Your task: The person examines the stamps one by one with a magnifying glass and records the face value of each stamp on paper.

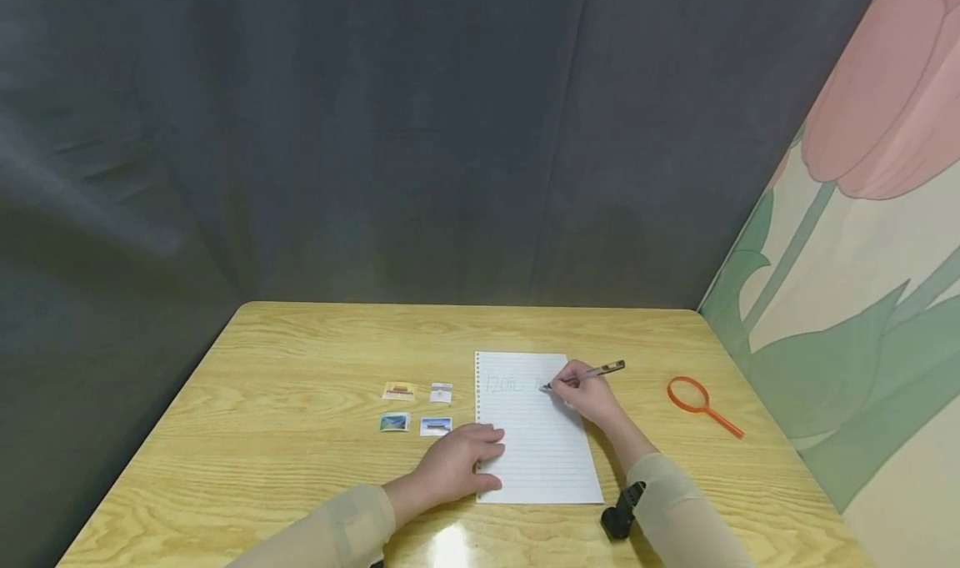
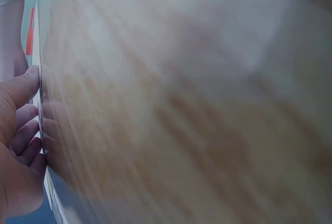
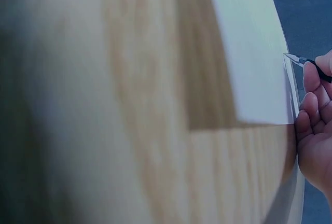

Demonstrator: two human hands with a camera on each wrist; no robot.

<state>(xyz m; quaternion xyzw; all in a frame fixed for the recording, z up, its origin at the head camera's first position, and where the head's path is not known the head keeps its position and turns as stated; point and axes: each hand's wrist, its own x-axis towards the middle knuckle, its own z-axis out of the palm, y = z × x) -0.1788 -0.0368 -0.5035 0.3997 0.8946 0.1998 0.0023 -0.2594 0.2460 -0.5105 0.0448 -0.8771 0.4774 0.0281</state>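
A lined sheet of paper (image 1: pixel 536 459) with punched holes down its left side lies on the wooden table. My right hand (image 1: pixel 588 397) pinches a pen (image 1: pixel 603 369), its tip down on the upper part of the sheet. Handwriting that looks like "120m" stands near the top left, with a fresh mark by the tip. In the right wrist view the pen (image 3: pixel 295 58) shows its metal point against the page. My left hand (image 1: pixel 459 464) rests on the paper's left edge, fingers spread and relaxed.
Several small picture cards, one of them a yellow card (image 1: pixel 400 391), lie left of the sheet. An orange magnifying glass (image 1: pixel 705 407) lies to the right. A dark curtain (image 1: pixel 412 134) hangs behind the table, and a flower-painted wall (image 1: pixel 862 301) stands at the right.
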